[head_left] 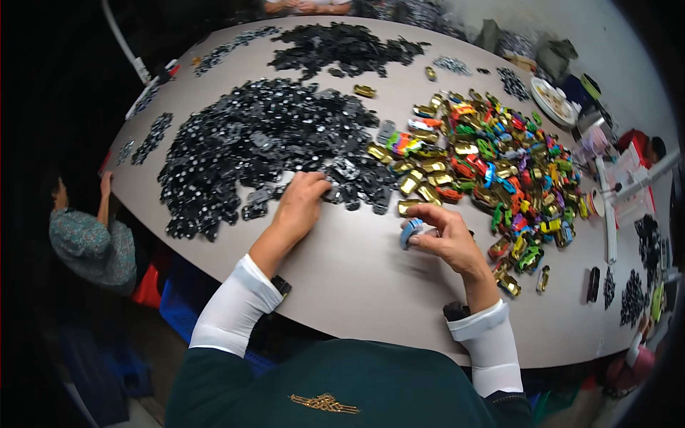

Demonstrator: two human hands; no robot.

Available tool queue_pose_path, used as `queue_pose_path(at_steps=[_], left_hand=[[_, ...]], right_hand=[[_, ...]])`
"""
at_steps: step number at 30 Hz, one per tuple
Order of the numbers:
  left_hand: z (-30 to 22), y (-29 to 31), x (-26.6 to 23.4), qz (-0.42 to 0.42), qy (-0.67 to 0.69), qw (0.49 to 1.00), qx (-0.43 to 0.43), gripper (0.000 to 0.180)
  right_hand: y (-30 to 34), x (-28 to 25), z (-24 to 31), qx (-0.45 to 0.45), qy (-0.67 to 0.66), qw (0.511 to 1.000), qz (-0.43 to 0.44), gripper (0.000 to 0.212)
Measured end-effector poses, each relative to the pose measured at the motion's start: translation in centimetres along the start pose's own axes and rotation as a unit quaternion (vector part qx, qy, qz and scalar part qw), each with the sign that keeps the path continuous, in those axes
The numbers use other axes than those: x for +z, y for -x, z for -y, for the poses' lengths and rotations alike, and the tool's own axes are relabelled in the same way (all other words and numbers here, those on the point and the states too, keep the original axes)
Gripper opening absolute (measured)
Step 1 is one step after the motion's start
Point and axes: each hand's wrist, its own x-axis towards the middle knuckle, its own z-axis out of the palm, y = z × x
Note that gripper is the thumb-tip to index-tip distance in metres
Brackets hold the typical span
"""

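Right hand (446, 239): thumb and fingertips pinch a small blue toy car body (411, 232), raised just off the table (357, 278) and turned so its underside faces the person, probably for inspection or fitting. Whether a second piece sits against it, I cannot tell.

Left hand (301, 202): fingers curled down and pressed together at the near edge of the pile of black chassis parts (257, 153), tips buried among the pieces; it appears to be picking one out. Nothing visibly gripped.

Surroundings: heap of coloured and gold car bodies (492, 167) lies just right of the right hand, within reach, so each hand draws from its own stock. A second black pile (342, 48) sits at the far edge. Another person (89, 239) stands at the table's left.
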Motion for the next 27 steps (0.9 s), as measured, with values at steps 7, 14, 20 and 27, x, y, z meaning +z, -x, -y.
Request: queue_pose_path(at_steps=[7, 14, 20, 27], left_hand=[[-5.7, -0.9, -2.5, -0.053, 0.08, 0.995, -0.007, 0.013], [-9.7, -1.4, 3.4, 0.067, 0.536, 0.815, -0.211, 0.019], [-10.5, -1.5, 5.6, 0.087, 0.669, 0.679, -0.289, 0.015], [-10.6, -1.2, 5.5, 0.091, 0.729, 0.616, -0.284, 0.017]], right_hand=[[0.0, -0.3, 1.1, 0.021, -0.146, 0.989, 0.006, 0.035], [-0.1, 0.5, 1.2, 0.004, -0.203, 0.979, -0.019, 0.042], [-0.8, 1.1, -0.8, 0.006, -0.138, 0.986, -0.088, 0.029], [-1.0, 1.9, -2.6, -0.044, 0.018, 0.982, -0.185, 0.034]])
